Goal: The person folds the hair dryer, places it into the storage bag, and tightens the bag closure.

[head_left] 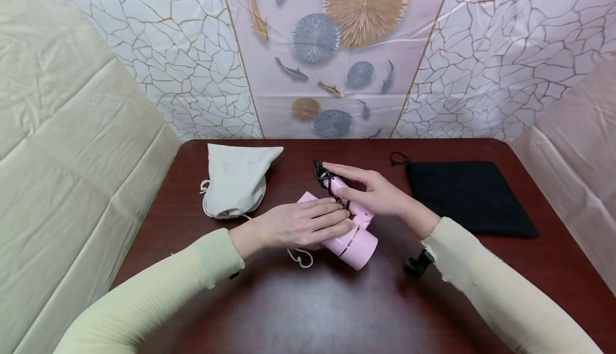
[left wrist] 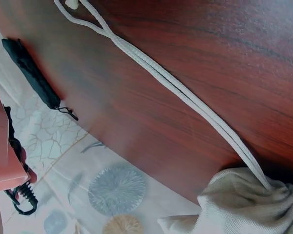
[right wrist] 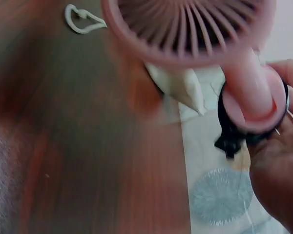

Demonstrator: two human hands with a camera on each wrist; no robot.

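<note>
A pink hair dryer (head_left: 360, 248) with its handle folded against the barrel is held above the table in both hands. My left hand (head_left: 300, 224) lies across the barrel and grips it, with the thumb hidden below. The right hand (head_left: 380, 191) holds the folded handle (head_left: 357, 208) between thumb and fingers. A black cord (head_left: 330, 181) is wound about that handle and loops out at its far end. In the right wrist view the slatted grille (right wrist: 185, 29) of the dryer faces the camera.
A pale cloth drawstring bag (head_left: 238, 180) lies at the back left, its white cord (head_left: 303, 260) trailing under my left hand. At the right is a flat black drawstring pouch (head_left: 469, 196). Fabric walls (head_left: 337, 118) stand behind and beside the dark red table (head_left: 308, 311).
</note>
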